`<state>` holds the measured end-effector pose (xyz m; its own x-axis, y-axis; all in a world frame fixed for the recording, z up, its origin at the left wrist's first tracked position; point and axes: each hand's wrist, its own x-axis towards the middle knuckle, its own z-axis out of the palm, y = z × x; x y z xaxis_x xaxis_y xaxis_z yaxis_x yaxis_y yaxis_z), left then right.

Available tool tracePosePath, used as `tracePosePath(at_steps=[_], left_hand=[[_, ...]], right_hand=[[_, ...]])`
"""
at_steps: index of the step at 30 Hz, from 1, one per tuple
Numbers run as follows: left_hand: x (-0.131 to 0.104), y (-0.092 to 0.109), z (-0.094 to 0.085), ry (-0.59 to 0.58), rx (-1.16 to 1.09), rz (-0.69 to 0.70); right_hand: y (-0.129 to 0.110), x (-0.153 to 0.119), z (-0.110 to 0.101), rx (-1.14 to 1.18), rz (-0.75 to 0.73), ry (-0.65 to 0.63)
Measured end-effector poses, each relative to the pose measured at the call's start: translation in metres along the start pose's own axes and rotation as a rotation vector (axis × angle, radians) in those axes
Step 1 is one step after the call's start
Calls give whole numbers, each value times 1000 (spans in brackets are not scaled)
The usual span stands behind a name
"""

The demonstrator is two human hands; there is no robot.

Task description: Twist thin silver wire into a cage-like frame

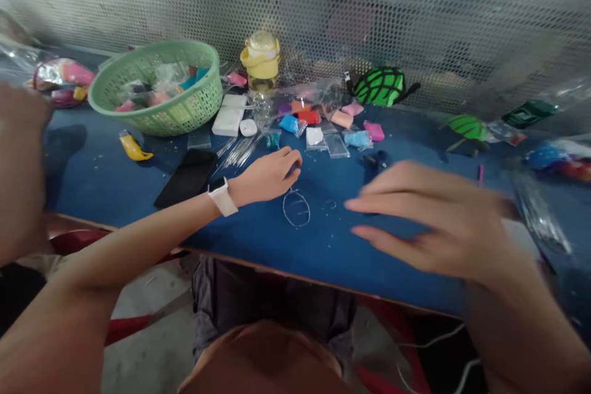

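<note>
My left hand (pixel 272 173), with a white-strapped watch (pixel 223 197) on its wrist, is pinched above the blue table (pixel 258 231). A thin wire loop (pixel 297 226), roughly oval, hangs from its fingertips. To the right of the loop, my right hand (pixel 434 218) is blurred by motion. Its thumb and fingers are apart, with nothing seen between them. A tiny wire piece (pixel 330 204) lies between the two hands. Straight wires (pixel 240 151) lie in a bundle behind my left wrist, beside a black phone (pixel 187 178).
A green basket (pixel 198 101) of packets stands back left, near a yellow bottle (pixel 262 64). Colourful clay packets (pixel 308 117) lie mid-table. Two green turtle-like crafts (pixel 381 87) sit further right. More wires (pixel 540 209) lie at right. Another person's arm (pixel 21 172) reaches in at left.
</note>
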<state>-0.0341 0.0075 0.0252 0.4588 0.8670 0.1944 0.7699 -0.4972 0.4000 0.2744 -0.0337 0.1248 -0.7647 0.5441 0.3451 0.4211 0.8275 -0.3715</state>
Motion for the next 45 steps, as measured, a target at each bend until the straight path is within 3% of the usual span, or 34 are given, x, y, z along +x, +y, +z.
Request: tracePosePath(at_steps=[2,4,5,10,15,21,23,26,29,33,38,42,45], left_hand=[[16,-7,0,13,20,8],[20,-7,2,23,21,32],[17,-5,3,22,12,53],[-8,9,8,-65,0,203],[-3,-2,10,-195,121,452],[2,-8,17,-146,118,449],[1,-7,19,-111,96,447],[1,-8,21,-16,98,440],[1,-9,20,128,144,427],[-3,-8,13,266,185,413],[-8,-4,14,329,136,433],[-8,2,21,408,-104,465],[-9,8,21,430,-280,382]], right_hand=[[25,12,17,-87,-36,-252],[50,17,35,-125,46,-484],[61,17,43,-89,79,-528],[85,-2,67,84,165,-445],[85,-10,72,142,197,-423],[77,-2,69,112,199,-435],[72,3,70,96,282,-407],[64,9,77,208,463,-268],[58,12,90,604,540,-99],[50,15,105,1008,583,-25],[43,16,116,1137,610,115],[41,17,121,1189,586,236],[40,18,122,1171,568,307]])
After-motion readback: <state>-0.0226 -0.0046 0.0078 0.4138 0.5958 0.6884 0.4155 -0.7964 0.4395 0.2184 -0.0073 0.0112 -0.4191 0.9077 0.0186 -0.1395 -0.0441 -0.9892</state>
